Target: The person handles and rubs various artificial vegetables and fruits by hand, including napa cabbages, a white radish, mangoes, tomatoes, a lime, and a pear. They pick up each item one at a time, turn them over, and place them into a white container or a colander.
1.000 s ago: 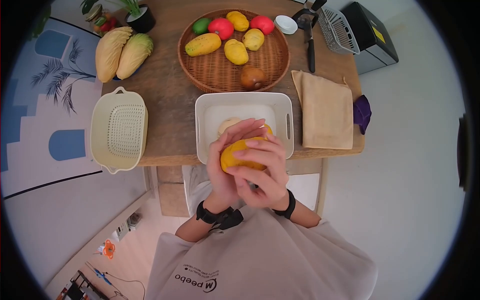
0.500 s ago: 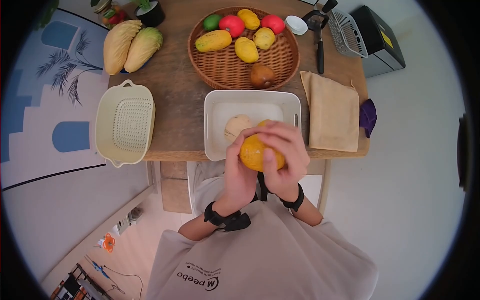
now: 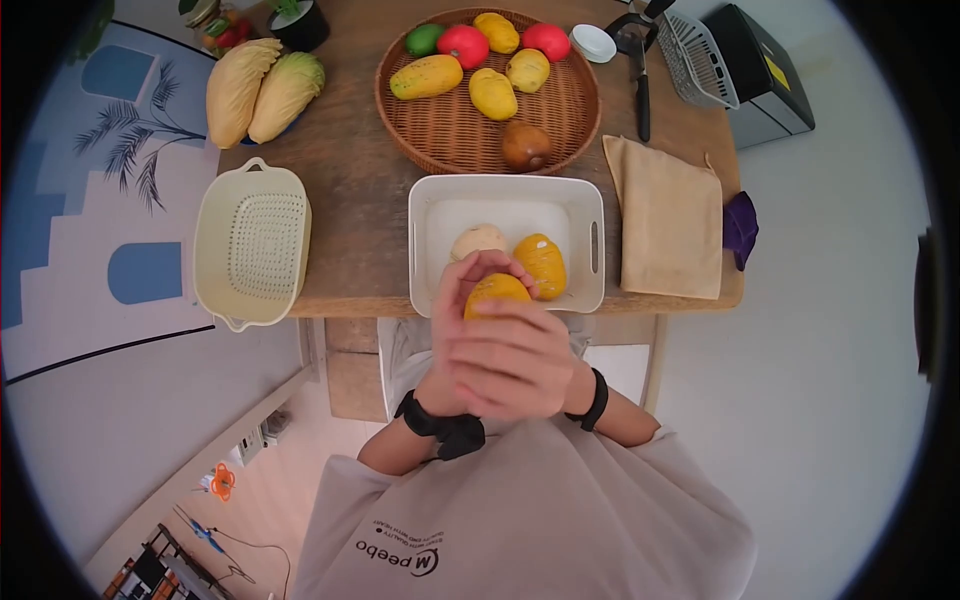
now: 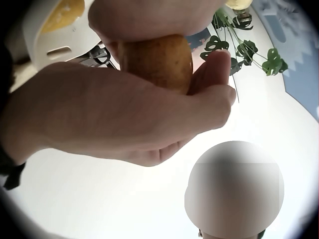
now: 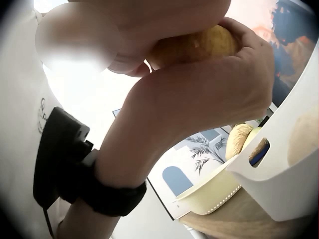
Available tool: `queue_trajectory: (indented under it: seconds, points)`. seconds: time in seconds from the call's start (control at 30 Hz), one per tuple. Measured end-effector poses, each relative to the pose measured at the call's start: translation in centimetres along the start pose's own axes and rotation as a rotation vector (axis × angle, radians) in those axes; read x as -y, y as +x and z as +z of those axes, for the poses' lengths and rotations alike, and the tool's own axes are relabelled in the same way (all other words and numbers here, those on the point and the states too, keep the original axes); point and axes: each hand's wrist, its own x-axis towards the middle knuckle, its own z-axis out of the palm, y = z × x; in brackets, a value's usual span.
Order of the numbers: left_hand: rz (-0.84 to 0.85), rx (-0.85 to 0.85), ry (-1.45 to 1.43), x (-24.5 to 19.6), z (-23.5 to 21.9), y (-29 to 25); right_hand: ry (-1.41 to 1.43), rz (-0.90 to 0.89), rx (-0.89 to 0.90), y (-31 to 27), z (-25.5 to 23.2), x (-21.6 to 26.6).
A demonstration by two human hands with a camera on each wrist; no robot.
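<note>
A yellow-orange fruit (image 3: 497, 292), mango-like, is held between both hands above the near edge of a white bin. My left hand (image 3: 452, 320) cups it from the left and behind, fingers curled round its far side. Across its near side lies my right hand (image 3: 515, 357), its bent fingers hiding the lower part. In the left wrist view the fruit (image 4: 159, 62) sits between the two palms. The right wrist view shows my left hand (image 5: 214, 89) wrapped under the fruit (image 5: 199, 46). Inside the white bin (image 3: 435, 205) are another yellow fruit (image 3: 541, 268) and a pale round object (image 3: 478, 240).
Beyond the bin, a wicker tray (image 3: 450, 135) holds several fruits. A cream colander (image 3: 205, 235) stands at left, below two cabbages (image 3: 262, 95). At right lie a folded tan cloth (image 3: 670, 230), a knife (image 3: 642, 105) and a purple cloth (image 3: 739, 230); a grey basket (image 3: 697, 65) stands behind.
Both hands have turned the fruit and shifted slightly left. The right hand now covers more of its near side, and the second yellow fruit in the bin has come into clearer view.
</note>
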Motion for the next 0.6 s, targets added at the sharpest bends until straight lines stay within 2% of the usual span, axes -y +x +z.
queue_trajectory:
  seconds: [0.07, 0.17, 0.23, 0.3, 0.37, 0.47, 0.57, 0.6]
  points:
    - [0.065, -0.057, -0.198, 0.5, 1.6, -0.8, 0.133, 0.124, -0.083, 1.6, -1.0, -1.4]
    - [0.163, -0.436, 0.031, 0.3, 5.7, -0.8, 0.124, 0.313, -0.120, 2.6, -1.9, -1.7]
    - [0.421, -0.097, 0.366, 0.6, 2.0, -1.3, 0.058, 0.170, -0.028, 1.8, -0.5, -0.2]
    - [0.465, -0.019, 0.440, 0.4, 1.6, -1.4, -0.009, 0.090, 0.009, 1.5, -0.1, 0.1]
    - [0.320, -0.225, 0.252, -0.3, 4.3, -1.5, -0.061, 0.068, 0.004, 1.3, -0.5, -0.6]
    - [0.218, -0.279, 0.206, 0.3, 6.0, -1.1, 0.125, 0.329, -0.243, 1.1, -0.5, -1.5]
    - [0.192, 0.096, 0.123, 1.1, 3.1, -0.9, -0.095, 0.042, -0.075, 1.0, 0.3, 0.5]
    - [0.091, -0.004, 0.016, 0.4, 1.8, -1.0, -0.105, 0.009, -0.061, 0.9, 0.2, 0.4]
